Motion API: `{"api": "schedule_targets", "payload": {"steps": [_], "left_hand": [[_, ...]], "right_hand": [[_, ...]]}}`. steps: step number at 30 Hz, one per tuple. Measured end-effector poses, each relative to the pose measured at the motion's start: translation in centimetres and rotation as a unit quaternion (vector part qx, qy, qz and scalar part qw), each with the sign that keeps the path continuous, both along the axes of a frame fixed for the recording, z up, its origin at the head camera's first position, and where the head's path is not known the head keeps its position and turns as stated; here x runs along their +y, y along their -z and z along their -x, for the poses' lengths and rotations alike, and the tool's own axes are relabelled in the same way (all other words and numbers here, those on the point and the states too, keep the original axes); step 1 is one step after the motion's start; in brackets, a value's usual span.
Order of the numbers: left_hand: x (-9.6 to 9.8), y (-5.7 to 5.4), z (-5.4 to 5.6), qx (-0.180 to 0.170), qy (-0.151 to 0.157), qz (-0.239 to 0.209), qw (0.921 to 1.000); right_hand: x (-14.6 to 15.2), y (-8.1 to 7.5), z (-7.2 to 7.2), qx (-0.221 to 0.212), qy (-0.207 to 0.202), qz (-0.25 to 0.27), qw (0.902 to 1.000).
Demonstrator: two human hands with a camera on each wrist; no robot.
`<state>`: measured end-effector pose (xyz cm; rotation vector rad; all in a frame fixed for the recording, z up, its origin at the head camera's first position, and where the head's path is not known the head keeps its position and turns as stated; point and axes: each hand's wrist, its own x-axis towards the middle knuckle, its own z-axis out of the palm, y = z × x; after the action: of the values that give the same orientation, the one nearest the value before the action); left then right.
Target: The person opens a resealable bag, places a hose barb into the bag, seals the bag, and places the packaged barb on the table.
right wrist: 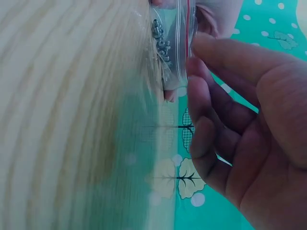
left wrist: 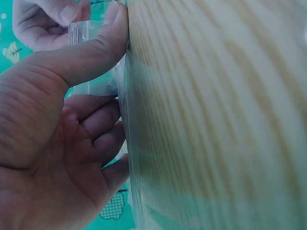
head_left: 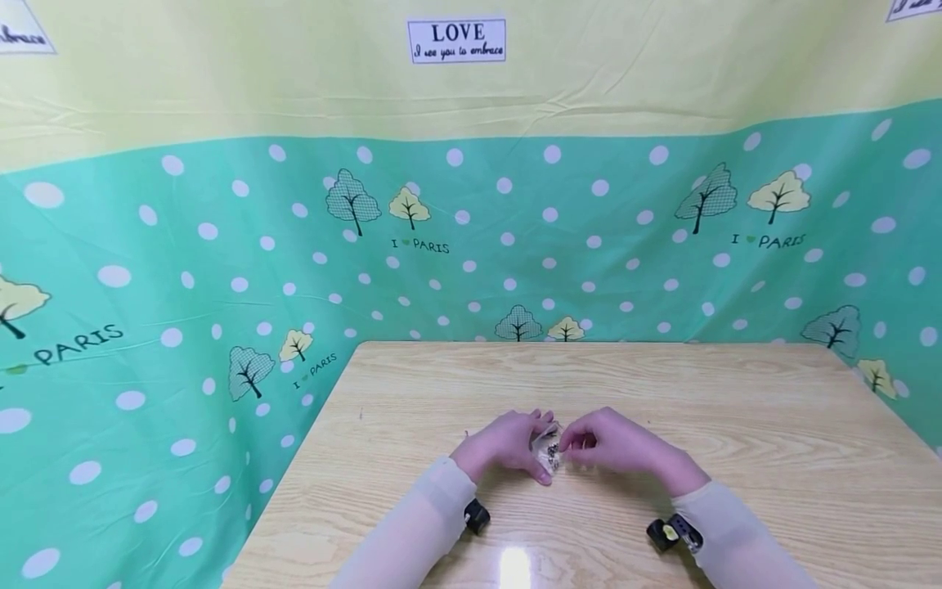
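Note:
A small clear zip bag (right wrist: 173,57) with a red line along its seal stands at the tabletop between the two hands. Small metal pieces that look like screws (right wrist: 161,44) lie bunched inside, away from the seal. My left hand (head_left: 511,443) grips the bag from the left, thumb on the near side and fingers on the far side. From the right, my right hand (head_left: 614,442) pinches the bag's sealed edge between thumb and forefinger; its other fingers are curled, as the right wrist view shows. Part of the bag is hidden behind the left thumb in the left wrist view.
The light wood-grain table (head_left: 736,401) reaches back to a green and yellow printed curtain (head_left: 412,294), which also hangs along the left side. A black wrist camera (head_left: 477,517) is strapped at the left sleeve, another black camera (head_left: 663,536) at the right sleeve.

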<state>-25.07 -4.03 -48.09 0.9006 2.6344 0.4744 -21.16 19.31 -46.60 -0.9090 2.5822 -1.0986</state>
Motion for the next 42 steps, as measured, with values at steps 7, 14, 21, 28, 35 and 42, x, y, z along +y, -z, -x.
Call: {"api": "schedule_targets", "payload": {"steps": [7,14,21,28,35,42], "left_hand": [[0.0,0.0,0.1,0.008,0.005,0.003,1.0000],[-0.1,-0.4,-0.1,0.007,0.004,0.003,1.0000],[-0.3,-0.4,-0.1,0.004,0.004,0.000,1.0000],[-0.4,-0.4,-0.2,0.005,0.006,-0.006,1.0000],[-0.3,-0.3,-0.1,-0.004,0.009,-0.011,0.9999],[-0.4,-0.1,0.0,-0.004,0.011,-0.016,0.9998]], "right_hand": [[-0.6,-0.3,-0.8,-0.036,-0.037,-0.002,0.9987],[-1.3,-0.5,-1.2,-0.036,-0.044,0.002,0.9984],[-1.8,0.0,-1.1,-0.047,-0.046,0.005,0.9978],[-2.0,0.4,-1.0,-0.038,-0.041,0.006,0.9984],[-2.2,0.4,-1.3,-0.033,-0.016,0.006,0.9993],[-2.2,0.5,-1.4,-0.027,0.003,0.001,0.9996]]}}
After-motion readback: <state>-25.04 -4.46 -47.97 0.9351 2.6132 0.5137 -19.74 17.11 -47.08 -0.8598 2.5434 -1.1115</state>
